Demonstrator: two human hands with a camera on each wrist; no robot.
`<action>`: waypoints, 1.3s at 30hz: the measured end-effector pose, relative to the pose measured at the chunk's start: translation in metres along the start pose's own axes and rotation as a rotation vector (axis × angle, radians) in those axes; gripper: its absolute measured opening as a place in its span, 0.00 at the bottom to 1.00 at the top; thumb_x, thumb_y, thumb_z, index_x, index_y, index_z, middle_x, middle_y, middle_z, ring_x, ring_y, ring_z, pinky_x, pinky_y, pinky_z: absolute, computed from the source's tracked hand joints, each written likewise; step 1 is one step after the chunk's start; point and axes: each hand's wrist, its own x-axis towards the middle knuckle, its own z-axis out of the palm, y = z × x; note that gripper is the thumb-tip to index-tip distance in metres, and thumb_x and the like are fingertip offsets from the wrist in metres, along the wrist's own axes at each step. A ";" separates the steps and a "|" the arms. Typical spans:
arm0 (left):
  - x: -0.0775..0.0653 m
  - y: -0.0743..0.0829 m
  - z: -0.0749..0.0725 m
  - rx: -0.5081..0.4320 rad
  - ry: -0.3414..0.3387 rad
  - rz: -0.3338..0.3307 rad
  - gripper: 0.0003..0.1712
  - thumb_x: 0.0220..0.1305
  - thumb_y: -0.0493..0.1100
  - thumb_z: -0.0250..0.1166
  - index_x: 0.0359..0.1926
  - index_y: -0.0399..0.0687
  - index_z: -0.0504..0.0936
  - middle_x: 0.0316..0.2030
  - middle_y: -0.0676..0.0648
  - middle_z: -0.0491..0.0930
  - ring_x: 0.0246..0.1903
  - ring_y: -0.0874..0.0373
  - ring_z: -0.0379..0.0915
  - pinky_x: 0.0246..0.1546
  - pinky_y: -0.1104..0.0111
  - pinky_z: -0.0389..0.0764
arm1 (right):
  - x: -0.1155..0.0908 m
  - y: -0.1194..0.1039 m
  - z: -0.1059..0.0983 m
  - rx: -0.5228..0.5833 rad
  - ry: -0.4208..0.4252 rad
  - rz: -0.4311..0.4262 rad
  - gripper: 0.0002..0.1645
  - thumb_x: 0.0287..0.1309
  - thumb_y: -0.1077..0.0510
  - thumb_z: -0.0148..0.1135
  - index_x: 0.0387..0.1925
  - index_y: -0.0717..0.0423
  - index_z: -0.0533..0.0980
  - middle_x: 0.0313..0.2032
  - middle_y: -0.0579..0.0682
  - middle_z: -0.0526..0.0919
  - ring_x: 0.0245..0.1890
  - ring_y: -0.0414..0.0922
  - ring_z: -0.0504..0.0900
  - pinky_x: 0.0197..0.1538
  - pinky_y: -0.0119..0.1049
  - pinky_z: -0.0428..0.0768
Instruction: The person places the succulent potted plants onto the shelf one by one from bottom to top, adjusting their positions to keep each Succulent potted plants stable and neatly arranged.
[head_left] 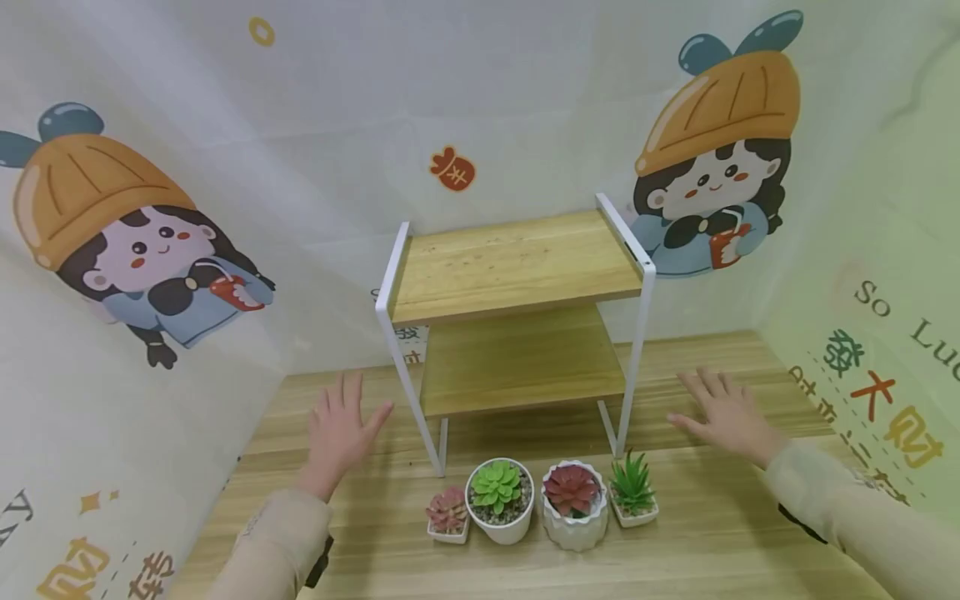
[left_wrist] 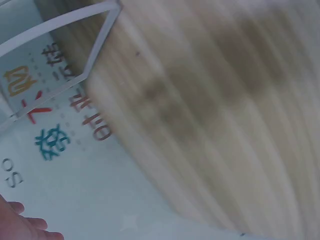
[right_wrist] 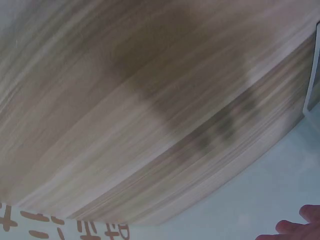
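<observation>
A two-tier shelf [head_left: 517, 262] with wooden boards and a white metal frame stands at the middle of the table in the head view. My left hand [head_left: 341, 429] is spread to the left of it, my right hand [head_left: 727, 417] to its right; both hold nothing. In front of the shelf stand potted succulents in a row: a small pink one [head_left: 447, 510], a bright green one in a round white pot [head_left: 499, 492], a dark red one in a scalloped white pot [head_left: 573, 500] and a spiky green one [head_left: 633, 487]. Each wrist view catches only fingers and part of the frame.
The wood-grain table [head_left: 390, 558] runs back to a printed cloth wall [head_left: 337, 167] with cartoon figures. More cloth with lettering [head_left: 885, 383] encloses the right side. The two shelf posts rise between my hands.
</observation>
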 end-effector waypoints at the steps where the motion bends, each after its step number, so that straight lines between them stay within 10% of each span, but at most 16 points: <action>1: 0.004 0.002 -0.006 -0.002 0.022 0.012 0.44 0.52 0.68 0.39 0.62 0.46 0.44 0.59 0.33 0.44 0.54 0.32 0.42 0.46 0.39 0.48 | -0.002 -0.002 0.000 -0.002 0.007 -0.011 0.44 0.47 0.34 0.45 0.59 0.56 0.51 0.57 0.68 0.51 0.52 0.70 0.50 0.46 0.69 0.45; 9: 0.044 0.021 -0.070 -0.085 0.091 0.064 0.42 0.54 0.65 0.39 0.62 0.46 0.44 0.58 0.33 0.48 0.54 0.35 0.47 0.48 0.43 0.53 | -0.020 -0.024 -0.002 0.038 0.009 -0.078 0.43 0.48 0.37 0.47 0.58 0.59 0.53 0.56 0.67 0.54 0.51 0.68 0.54 0.48 0.66 0.50; 18: 0.078 0.062 -0.136 -0.332 -0.021 -0.036 0.39 0.55 0.66 0.31 0.61 0.46 0.50 0.57 0.39 0.57 0.55 0.43 0.52 0.51 0.50 0.56 | -0.046 -0.041 0.001 0.187 0.015 -0.098 0.40 0.49 0.42 0.50 0.59 0.58 0.53 0.54 0.64 0.59 0.51 0.63 0.59 0.50 0.59 0.56; 29: 0.103 0.110 -0.149 -0.213 -0.106 0.018 0.44 0.50 0.71 0.33 0.63 0.51 0.43 0.61 0.40 0.46 0.58 0.42 0.44 0.53 0.49 0.53 | -0.077 -0.061 0.032 0.311 0.031 -0.140 0.39 0.47 0.45 0.54 0.57 0.59 0.56 0.52 0.61 0.65 0.50 0.59 0.65 0.49 0.56 0.62; 39: 0.108 0.121 -0.143 -0.246 -0.176 0.016 0.47 0.50 0.70 0.37 0.63 0.47 0.41 0.61 0.40 0.43 0.59 0.43 0.41 0.54 0.51 0.52 | -0.094 -0.068 0.056 0.367 0.015 -0.112 0.44 0.40 0.43 0.59 0.56 0.62 0.58 0.49 0.59 0.69 0.47 0.57 0.67 0.46 0.55 0.65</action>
